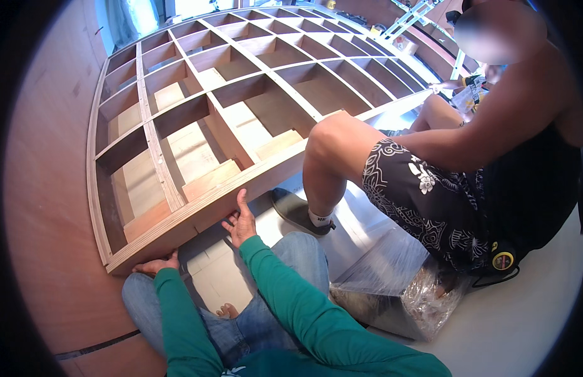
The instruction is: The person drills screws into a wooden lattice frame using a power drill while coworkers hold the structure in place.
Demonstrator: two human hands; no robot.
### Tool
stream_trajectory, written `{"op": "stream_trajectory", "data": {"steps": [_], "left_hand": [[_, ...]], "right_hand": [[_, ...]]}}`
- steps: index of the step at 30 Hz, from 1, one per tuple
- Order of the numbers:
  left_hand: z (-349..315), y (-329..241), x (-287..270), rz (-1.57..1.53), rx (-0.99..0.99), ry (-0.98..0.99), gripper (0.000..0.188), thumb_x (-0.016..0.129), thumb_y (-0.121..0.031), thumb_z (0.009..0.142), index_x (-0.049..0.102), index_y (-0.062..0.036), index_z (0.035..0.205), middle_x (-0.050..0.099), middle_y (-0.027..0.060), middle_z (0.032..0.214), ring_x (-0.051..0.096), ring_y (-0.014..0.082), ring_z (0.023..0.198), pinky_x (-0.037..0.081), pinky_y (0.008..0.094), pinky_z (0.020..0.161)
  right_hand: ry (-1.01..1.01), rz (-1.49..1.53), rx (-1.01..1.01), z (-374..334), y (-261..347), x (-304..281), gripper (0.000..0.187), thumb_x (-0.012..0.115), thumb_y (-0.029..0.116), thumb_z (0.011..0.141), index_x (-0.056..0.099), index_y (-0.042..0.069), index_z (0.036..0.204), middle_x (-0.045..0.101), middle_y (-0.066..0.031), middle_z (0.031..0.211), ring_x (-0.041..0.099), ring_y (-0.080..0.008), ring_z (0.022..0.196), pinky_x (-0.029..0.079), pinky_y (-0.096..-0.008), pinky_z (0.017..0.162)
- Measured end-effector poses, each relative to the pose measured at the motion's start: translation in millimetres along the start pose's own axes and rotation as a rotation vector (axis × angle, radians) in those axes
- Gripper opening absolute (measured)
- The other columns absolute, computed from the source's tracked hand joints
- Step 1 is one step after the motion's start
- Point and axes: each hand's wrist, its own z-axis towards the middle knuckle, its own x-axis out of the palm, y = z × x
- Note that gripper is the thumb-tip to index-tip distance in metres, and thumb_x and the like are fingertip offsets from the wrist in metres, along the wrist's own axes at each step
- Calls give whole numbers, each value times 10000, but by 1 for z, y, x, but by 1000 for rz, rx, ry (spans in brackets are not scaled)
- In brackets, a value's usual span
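A large curved wooden grid frame (266, 164) stretches away in front of me, its near rail raised above the floor. My left hand (156, 264) is at the bottom edge of that rail near the left corner, thumb against the face and fingers partly hidden along the underside. Further right, my right hand (242, 225) has its thumb up against the rail face. Its other fingers are apart, visible just below the edge rather than wrapped round it. My bent knees lie under the near end.
Close on my right sits a co-worker (523, 125) in patterned shorts, a knee against the frame, with a yellow tape measure (503, 260) at the hip. A plastic-wrapped box (392, 295) stands beside us. Wooden panelling (46, 188) rises at left; a ladder (412, 17) stands far back.
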Motion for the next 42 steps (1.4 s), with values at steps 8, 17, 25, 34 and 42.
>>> {"op": "stream_trajectory", "data": {"steps": [8, 17, 25, 34, 42], "left_hand": [[17, 5, 2, -36, -23, -35, 872, 229, -876, 908, 317, -387, 1624, 291, 10, 1705, 284, 353, 1538, 258, 796, 1128], [27, 4, -1, -5, -26, -25, 953, 225, -935, 881, 285, -357, 1637, 290, 58, 1694, 296, 392, 1525, 289, 779, 1136], [40, 9, -6, 17, -5, 28, 995, 185, -959, 857, 275, -354, 1642, 264, 50, 1710, 261, 388, 1541, 254, 784, 1148], [54, 9, -19, 5, -140, 242, 982, 194, -869, 895, 250, -273, 1674, 131, 37, 1764, 121, 348, 1611, 64, 740, 1222], [41, 16, -11, -142, -52, -24, 1077, 316, -1008, 790, 143, -409, 1668, 140, -16, 1758, 143, 358, 1596, 139, 750, 1199]], "right_hand": [[46, 17, 3, -1, 4, 1, 1243, 637, 852, 825, 148, 77, 1664, 261, -228, 1648, 272, -380, 1514, 184, -593, 1219], [-4, 53, -7, 8, -2, -1, 1281, 624, 884, 800, 141, 78, 1671, 261, -239, 1655, 272, -386, 1519, 165, -580, 1224], [-4, 27, -39, 13, -8, -3, 1292, 666, 861, 789, 186, 7, 1633, 256, -224, 1654, 280, -410, 1503, 202, -592, 1205], [29, 89, -187, 14, -5, 2, 675, 700, 786, 829, 583, 216, 1170, 537, -7, 907, 523, -122, 706, 392, -283, 488], [-6, 25, -22, 3, 8, 9, 1480, 783, 895, 596, 104, 121, 1658, 113, -194, 1684, 96, -433, 1556, 89, -756, 1190]]}}
